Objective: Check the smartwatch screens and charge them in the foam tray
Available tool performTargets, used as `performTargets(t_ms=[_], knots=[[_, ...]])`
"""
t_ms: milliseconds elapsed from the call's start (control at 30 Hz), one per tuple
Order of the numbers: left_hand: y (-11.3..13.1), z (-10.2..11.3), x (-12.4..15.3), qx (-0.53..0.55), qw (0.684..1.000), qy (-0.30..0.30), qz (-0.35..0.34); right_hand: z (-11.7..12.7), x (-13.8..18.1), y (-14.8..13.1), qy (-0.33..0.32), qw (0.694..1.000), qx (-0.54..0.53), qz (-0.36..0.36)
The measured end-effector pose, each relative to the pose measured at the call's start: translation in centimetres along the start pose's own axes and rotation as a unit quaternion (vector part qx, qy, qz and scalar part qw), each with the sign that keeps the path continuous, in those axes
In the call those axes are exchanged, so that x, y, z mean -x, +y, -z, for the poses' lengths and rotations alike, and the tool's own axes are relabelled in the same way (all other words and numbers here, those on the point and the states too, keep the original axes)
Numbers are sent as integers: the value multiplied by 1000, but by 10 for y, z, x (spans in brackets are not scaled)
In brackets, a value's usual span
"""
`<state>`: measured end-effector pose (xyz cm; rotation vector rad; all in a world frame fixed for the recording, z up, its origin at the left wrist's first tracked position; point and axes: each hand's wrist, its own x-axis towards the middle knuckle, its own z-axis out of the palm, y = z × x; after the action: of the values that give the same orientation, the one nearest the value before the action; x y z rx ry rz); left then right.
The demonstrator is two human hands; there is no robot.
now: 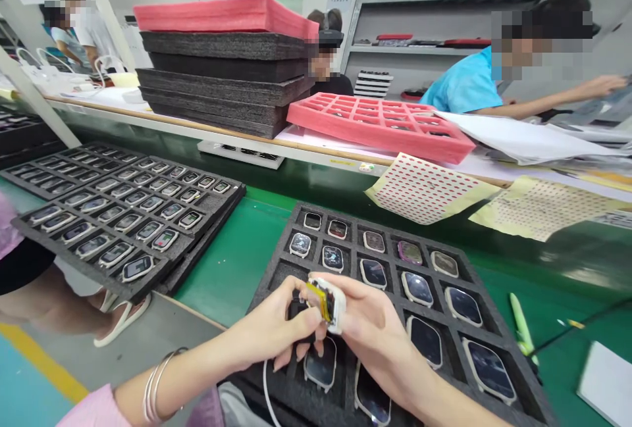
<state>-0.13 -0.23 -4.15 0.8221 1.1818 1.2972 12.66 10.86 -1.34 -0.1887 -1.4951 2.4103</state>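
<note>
Both my hands meet over the near part of a black foam tray (pixel 284 236). Closed fingers of my right hand (pixel 378 322) hold a white smartwatch case (pixel 338 308). The case stands open on its side, showing a yellow-wrapped part and dark components inside. My left hand (pixel 284 328) pinches a small black piece (pixel 297 308) against the open side; its exact kind is partly hidden by the fingers. A white cable (pixel 266 387) hangs below my left hand, and where it ends is hidden. Several watches, such as one with a dark screen (pixel 463 305), lie in the tray's compartments.
More foam trays of watches (pixel 148 216) lie to the left. On the raised shelf stand stacked black foam trays (pixel 217 78) and a red foam tray (pixel 385 127). Right of my tray are a green-handled tool (pixel 518 318) and a white block (pixel 607 384). Co-workers sit beyond.
</note>
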Motion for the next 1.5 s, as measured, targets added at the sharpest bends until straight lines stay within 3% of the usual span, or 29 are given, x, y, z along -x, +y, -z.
performTargets(t_ms=[133, 267, 333, 433, 533, 633, 767, 967, 1300, 1400, 1500], knots=[[3, 9, 5, 87, 995, -48, 7, 11, -8, -3, 43, 999, -16, -11], [5, 17, 9, 125, 991, -56, 6, 20, -10, -13, 22, 985, 171, 31], [3, 18, 9, 148, 987, -59, 1, 19, -8, -17, -10, 939, 333, 80], [-2, 18, 8, 167, 983, -69, 13, 14, -4, -15, -81, 823, 537, 167], [-4, 17, 6, 155, 986, -61, 27, 10, -1, -10, -134, 727, 643, 200], [-2, 15, 6, 119, 992, -46, 21, 8, 0, -8, -145, 677, 697, 186], [-1, 11, 7, 83, 996, -25, 0, 6, -2, -11, -152, 651, 721, 183], [-6, 9, 5, 84, 995, -42, -18, 5, -2, -13, -192, 622, 737, 184], [-6, 7, 7, 118, 993, -4, -30, 14, -6, -9, -141, 648, 714, 224], [-7, 3, 6, 116, 992, 1, -58, 22, -2, -6, -127, 624, 735, 232], [-13, 3, -1, 136, 987, 3, -88, 42, -7, 3, -116, 578, 757, 282]])
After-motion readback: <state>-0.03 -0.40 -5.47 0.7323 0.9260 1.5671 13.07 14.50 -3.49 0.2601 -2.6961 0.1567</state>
